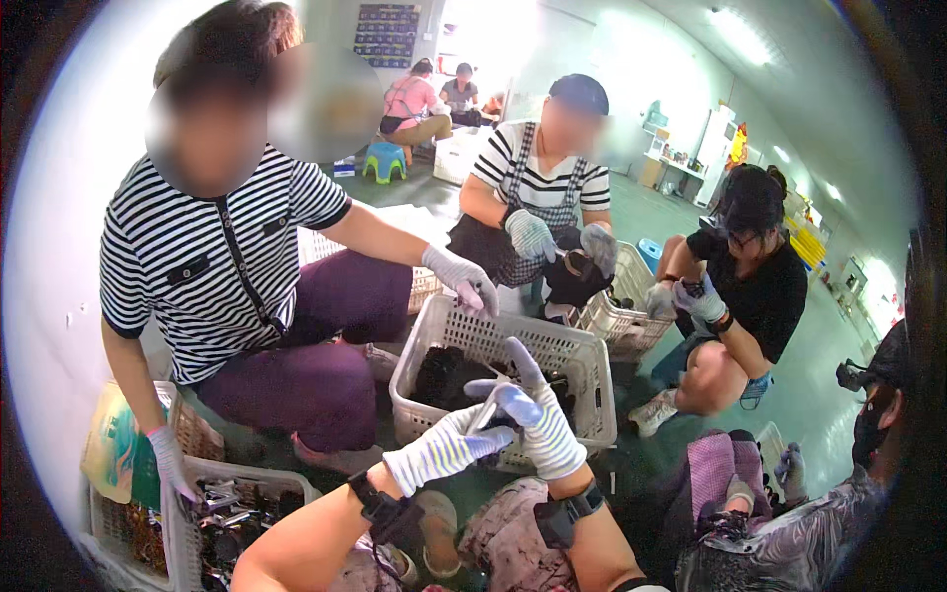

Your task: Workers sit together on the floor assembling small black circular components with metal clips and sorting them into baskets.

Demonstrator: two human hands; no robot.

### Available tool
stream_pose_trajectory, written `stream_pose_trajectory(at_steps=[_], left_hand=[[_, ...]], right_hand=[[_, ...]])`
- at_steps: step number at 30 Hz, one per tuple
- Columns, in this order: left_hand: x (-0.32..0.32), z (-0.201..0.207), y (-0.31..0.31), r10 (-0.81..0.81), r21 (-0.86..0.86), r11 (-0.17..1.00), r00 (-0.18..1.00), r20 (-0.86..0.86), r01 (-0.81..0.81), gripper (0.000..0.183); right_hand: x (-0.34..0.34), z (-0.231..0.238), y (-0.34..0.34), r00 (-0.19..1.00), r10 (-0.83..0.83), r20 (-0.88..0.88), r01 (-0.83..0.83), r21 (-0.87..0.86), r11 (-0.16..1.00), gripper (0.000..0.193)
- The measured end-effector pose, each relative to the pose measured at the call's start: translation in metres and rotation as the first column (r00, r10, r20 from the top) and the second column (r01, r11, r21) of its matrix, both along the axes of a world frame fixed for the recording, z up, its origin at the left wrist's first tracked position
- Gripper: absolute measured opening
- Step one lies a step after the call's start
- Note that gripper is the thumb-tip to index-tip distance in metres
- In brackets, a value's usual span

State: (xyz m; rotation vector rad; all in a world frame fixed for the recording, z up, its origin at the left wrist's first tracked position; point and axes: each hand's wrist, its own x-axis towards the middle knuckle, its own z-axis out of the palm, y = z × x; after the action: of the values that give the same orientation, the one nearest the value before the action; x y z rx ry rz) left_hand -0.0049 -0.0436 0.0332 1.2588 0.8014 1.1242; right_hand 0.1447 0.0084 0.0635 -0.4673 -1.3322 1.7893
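Observation:
Both my hands are raised over the near side of a white plastic crate [406, 418] and wear striped gloves with grey fingertips. My left hand [439, 452] is closed, its fingers pinched round a small, greyish, thin piece that I cannot make out. Right against it is my right hand [548, 429], with the index finger stretched upward and another finger reaching left, spread apart. Its lower fingers touch the left fingertips. Dark small parts [444, 377] lie in the crate, partly hidden behind my hands.
Beside me at left, a person in a striped shirt [212, 266] reaches one gloved hand to the crate's far rim and the other into a crate [296, 478] of metal and black parts. More gloved people sit opposite and at right. A further crate [631, 340] stands behind.

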Motion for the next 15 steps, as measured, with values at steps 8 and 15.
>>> stream_pose_trajectory(at_steps=[8,15], left_hand=[[-0.025,-0.003,0.001,-0.012,-0.226,0.964,0.87,0.493,0.141,0.04],[-0.037,0.007,0.001,0.107,-0.22,0.974,0.74,0.664,0.057,0.048]], right_hand=[[0.003,-0.005,0.001,0.858,-0.446,-0.257,0.452,-0.037,0.891,0.018],[-0.006,-0.012,-0.017,0.963,-0.262,0.066,0.204,0.458,0.865,0.043]])
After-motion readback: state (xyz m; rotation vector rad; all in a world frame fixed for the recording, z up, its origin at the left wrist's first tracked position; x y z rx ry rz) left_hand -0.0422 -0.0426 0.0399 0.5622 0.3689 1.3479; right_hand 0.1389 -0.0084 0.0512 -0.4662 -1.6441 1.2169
